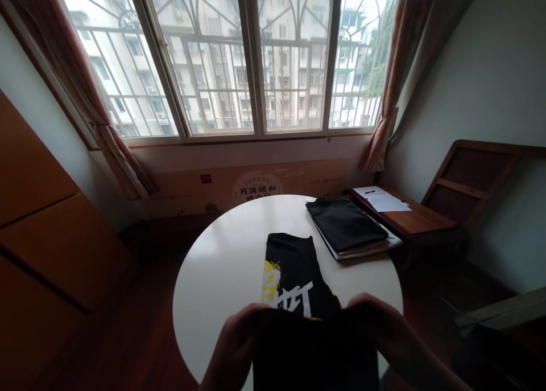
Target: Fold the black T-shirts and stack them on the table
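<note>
A black garment [294,260] with yellow and grey print lies partly on the round white table, its near part raised toward the camera as a dark sheet. My left hand [244,329] is closed on the raised part's left upper edge. At the right upper edge, my right hand [370,317] grips the same cloth. The fingertips of both hands are dark and partly hidden by the fabric. The garment's far end rests flat, with the print facing up.
The round white table [213,283] bears a folded stack of dark clothes [347,223] at its back right. Beyond it, a wooden chair [430,223] holds papers [381,199]. Barred windows and tied curtains [115,146] are behind; an orange cabinet [42,237] stands left.
</note>
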A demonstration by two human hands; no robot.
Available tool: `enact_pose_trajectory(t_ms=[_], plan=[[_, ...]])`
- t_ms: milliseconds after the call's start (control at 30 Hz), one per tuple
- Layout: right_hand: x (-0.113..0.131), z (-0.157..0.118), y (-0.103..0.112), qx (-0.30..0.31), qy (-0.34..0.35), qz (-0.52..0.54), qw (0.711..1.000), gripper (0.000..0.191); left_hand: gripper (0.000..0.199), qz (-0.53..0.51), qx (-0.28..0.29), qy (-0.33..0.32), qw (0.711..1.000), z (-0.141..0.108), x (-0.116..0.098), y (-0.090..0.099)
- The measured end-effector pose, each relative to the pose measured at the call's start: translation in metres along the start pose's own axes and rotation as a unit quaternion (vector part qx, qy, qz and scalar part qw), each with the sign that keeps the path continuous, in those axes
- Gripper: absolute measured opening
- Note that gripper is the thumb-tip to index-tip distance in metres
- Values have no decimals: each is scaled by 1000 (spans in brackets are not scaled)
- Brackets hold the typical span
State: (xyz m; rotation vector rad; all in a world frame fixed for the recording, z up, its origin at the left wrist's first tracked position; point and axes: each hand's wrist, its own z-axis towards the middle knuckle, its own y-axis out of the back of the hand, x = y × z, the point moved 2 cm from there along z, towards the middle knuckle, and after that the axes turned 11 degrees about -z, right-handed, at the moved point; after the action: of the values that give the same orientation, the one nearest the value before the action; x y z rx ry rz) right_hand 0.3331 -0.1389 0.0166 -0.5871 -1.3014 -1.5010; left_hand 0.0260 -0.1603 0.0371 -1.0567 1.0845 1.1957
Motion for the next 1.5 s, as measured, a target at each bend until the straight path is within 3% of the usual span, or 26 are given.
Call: enact_pose_trajectory(t_ms=[133, 267, 367, 500, 633, 767, 933, 1033, 1100, 1133, 1233, 1300, 1400, 1500], plan=[[-9, 78, -4, 11, -28, 81, 996, 28, 34, -20, -28, 19, 999, 75, 9, 0], [-51, 150, -21, 25, -95, 182, 978, 36, 35, -39, -43, 80, 995, 147, 34, 11], [-83, 192, -35, 12, -150, 200, 968, 35, 33, -28, -49, 105, 993, 193, 54, 16], [-118, 227, -49, -8, -183, 159, 970, 23, 27, 5, -56, 120, 991, 232, 80, 20], [-142, 242, -56, -27, -199, 79, 976, 13, 25, 50, -65, 102, 991, 246, 104, 22], [-148, 251, -57, -41, -198, -19, 979, 15, 20, 130, -81, 56, 987, 250, 111, 27], [-117, 242, -52, -80, -153, -130, 976, 54, 35, 242, -77, -48, 966, 235, 91, 24], [-85, 210, -59, -71, -27, -235, 969, 60, 37, 286, -23, -79, 955, 204, 85, 10], [-69, 177, -71, -11, 72, -312, 947, 59, 41, 330, 41, -68, 941, 175, 90, 0], [-65, 158, -77, 32, 95, -328, 939, 62, 46, 378, 93, -53, 919, 159, 94, -4], [-68, 109, -93, 160, 85, -353, 918, 68, 62, 486, 210, 0, 849, 119, 104, -9], [-75, 89, -94, 192, 61, -372, 906, 67, 70, 510, 253, 21, 822, 103, 105, -5], [-84, 77, -84, 189, 25, -382, 904, 66, 74, 523, 284, 35, 803, 92, 99, 2], [-85, 69, -65, 203, 14, -363, 909, 67, 70, 532, 272, 44, 801, 82, 89, 9]])
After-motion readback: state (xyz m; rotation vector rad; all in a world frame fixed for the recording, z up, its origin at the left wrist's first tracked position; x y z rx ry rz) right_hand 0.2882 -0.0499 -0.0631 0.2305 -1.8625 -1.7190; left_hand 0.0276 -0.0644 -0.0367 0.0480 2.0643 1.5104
